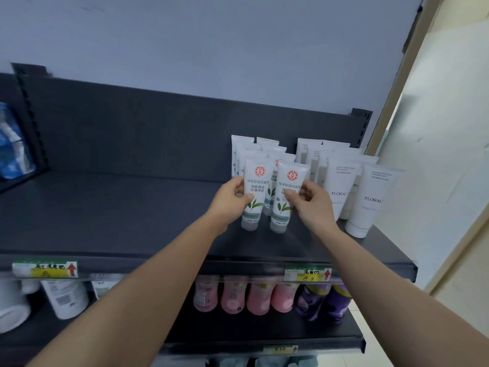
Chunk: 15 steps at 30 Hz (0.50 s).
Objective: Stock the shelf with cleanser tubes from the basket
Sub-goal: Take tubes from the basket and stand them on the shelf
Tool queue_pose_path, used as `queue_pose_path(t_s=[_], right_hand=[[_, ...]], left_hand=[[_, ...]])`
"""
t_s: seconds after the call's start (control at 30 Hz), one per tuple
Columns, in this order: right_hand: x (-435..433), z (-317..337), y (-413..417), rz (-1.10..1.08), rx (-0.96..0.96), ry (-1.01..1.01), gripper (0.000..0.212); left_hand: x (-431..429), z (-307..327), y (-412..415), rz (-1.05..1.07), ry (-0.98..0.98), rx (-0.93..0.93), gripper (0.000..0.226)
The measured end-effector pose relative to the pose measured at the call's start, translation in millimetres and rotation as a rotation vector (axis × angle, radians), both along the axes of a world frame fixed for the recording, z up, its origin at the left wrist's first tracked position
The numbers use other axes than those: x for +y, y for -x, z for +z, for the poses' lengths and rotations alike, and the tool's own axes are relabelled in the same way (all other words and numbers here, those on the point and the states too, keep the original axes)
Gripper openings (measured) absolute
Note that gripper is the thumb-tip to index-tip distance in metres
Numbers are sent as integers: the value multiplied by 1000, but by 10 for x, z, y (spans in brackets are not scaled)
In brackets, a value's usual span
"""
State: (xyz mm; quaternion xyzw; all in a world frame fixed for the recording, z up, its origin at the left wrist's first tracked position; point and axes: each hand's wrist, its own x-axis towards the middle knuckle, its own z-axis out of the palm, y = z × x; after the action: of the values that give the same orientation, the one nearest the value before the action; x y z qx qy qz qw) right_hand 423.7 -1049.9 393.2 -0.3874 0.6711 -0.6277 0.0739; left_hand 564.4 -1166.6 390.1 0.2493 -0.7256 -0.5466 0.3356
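Snugly, left fingers (238, 184) pinch one cleanser tube (258, 181), right fingers (308, 190) a second tube (281, 211).

A left price label (45, 269) and a right price label (308, 274), both yellow and green with red arrows, are hanging along the near edge. Below them, pink bottles (246, 298) are standing just left of purple bottles (322, 300), white containers (64, 298) are sitting further left, and blue packages (12, 144) are showing at the far left.
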Motion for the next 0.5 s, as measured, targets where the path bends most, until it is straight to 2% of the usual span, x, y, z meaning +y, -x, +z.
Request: queue_pose_path(t_s=[0.17,0.33,0.43,0.5], right_hand=[[14,-25,-12,-14,37,-31,22],[50,-103,-56,-149,60,-4,43],[83,-164,-159,-292,207,68,31],[88,-180,-264,-259,296,113,23]], left_hand=[[34,-48,-62,63,22,-57,31],[77,-50,-249,161,108,-165,37],[96,-37,-402,233,240,-253,37],[92,-31,-529,265,319,-324,40]])
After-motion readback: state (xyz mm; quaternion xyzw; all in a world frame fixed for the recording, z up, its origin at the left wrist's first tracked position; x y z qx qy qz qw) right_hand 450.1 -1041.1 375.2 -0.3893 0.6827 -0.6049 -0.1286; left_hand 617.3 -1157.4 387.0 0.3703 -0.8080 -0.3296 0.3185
